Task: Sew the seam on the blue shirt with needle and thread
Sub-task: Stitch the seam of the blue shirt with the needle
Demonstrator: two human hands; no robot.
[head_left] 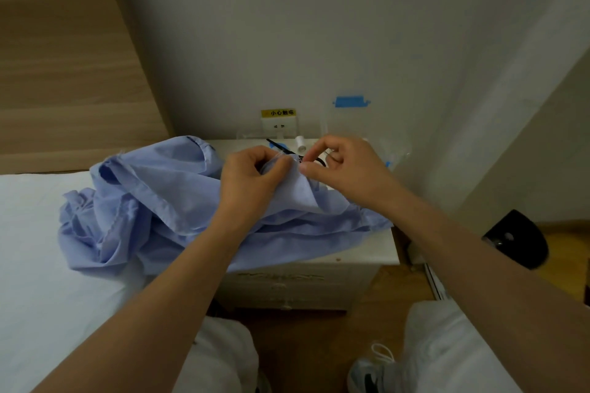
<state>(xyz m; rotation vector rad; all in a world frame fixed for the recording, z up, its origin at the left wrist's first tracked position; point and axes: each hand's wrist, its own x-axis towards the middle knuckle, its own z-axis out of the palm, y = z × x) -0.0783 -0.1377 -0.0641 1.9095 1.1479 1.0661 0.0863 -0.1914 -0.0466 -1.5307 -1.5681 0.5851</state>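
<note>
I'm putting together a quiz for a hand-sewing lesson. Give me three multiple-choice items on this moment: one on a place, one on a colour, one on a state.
1. Where does the blue shirt lie?
A. On the floor
B. Across the nightstand and the bed
C. Hanging on the wall

2. What colour is the thread spool?
A. White
B. Red
C. Black

3. What is the left hand doing?
A. Hanging idle
B. Gripping a fold of the shirt
C. Waving in the air

Answers:
1 B: the shirt drapes over the nightstand top and onto the bed.
2 A: the spool by the wall, behind the hands, is white.
3 B: the fingers curl round raised fabric.
</note>
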